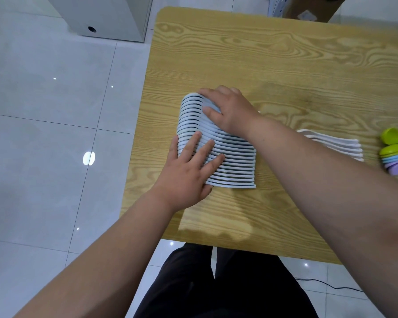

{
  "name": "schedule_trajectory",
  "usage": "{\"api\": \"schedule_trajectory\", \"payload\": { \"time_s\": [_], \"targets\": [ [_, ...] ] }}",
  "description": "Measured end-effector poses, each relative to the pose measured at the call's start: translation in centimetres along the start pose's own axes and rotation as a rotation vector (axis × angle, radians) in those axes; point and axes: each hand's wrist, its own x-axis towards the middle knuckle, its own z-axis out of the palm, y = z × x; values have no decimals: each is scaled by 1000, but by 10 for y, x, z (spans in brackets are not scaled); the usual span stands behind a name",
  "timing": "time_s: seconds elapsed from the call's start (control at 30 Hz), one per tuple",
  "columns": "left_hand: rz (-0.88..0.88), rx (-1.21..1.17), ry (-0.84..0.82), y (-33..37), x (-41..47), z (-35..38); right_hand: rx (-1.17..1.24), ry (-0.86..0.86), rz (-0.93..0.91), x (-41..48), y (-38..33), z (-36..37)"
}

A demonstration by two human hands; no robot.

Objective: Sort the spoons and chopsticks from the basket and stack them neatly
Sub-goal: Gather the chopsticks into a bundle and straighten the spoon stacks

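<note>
Left hand [189, 166] lies flat with fingers straight, pressing on the near half of the row of white spoons [234, 166]. Right hand [230, 111] curls over the far end of the same row (thumb on the bowls, fingertips behind). The row lies nested on the table [285, 65], near its left edge. To the right: 1 shorter white row [338, 145], then colored spoons [395, 157].
</note>
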Motion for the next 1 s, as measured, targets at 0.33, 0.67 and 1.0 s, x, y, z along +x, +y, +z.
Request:
{"api": "schedule_trajectory", "payload": {
  "time_s": [0.33, 0.67, 1.0],
  "targets": [
    [-16, -33, 63, -2, -1, 4, -298, 108, 46, -15, 2, 11],
    [-42, -45, 82, -3, 4, 4, -233, 109, 20, -19, 1, 11],
    [-42, -50, 108, -2, 9, 5, -244, 145, 22, -20, 1, 11]
  ]
}}
